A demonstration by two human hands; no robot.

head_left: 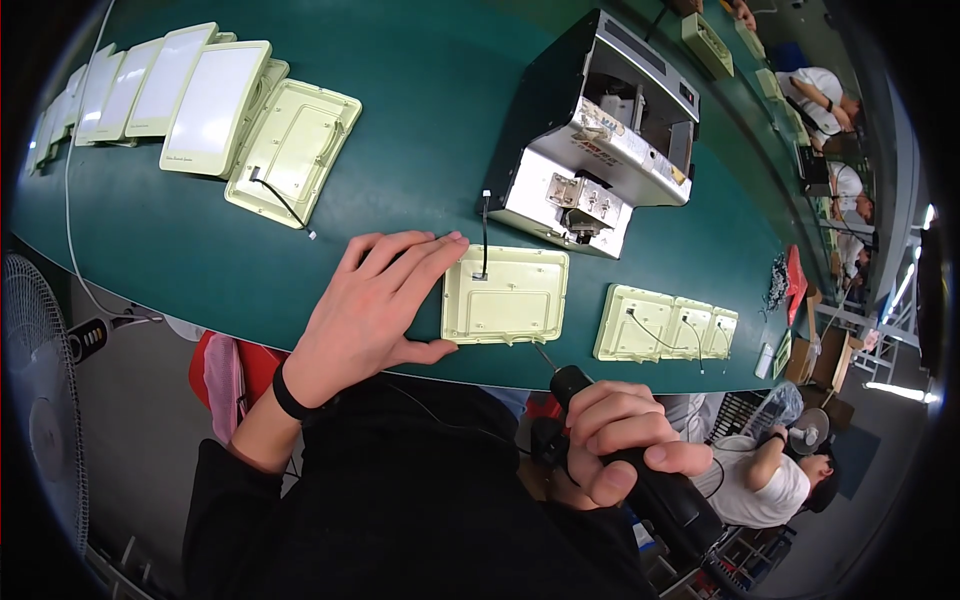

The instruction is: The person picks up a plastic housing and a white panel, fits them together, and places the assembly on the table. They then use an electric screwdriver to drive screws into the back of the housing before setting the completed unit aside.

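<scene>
On our dark-green table (pixel 400 150), our spread left hand (pixel 365 300) braces the left edge of a pale-green rectangular plastic panel (pixel 520 308), likely light, stiff and best held by its rim, while our right hand (pixel 625 435) grips a black cylindrical screwdriver (pixel 676 510).

A big grey round fan with a wire cage (pixel 75 475) stands on the left. Close by, a soft pink cloth (pixel 224 375) hangs on a smooth red chair (pixel 265 368). A thin white cord (pixel 70 215) runs across the left of the long green table (pixel 420 110). On the right, a person in a white shirt (pixel 757 490) is near a small round fan (pixel 808 432). Brown cardboard boxes (pixel 833 365) sit beyond the table's right end. A long white lamp (pixel 902 393) shines brightly.
</scene>
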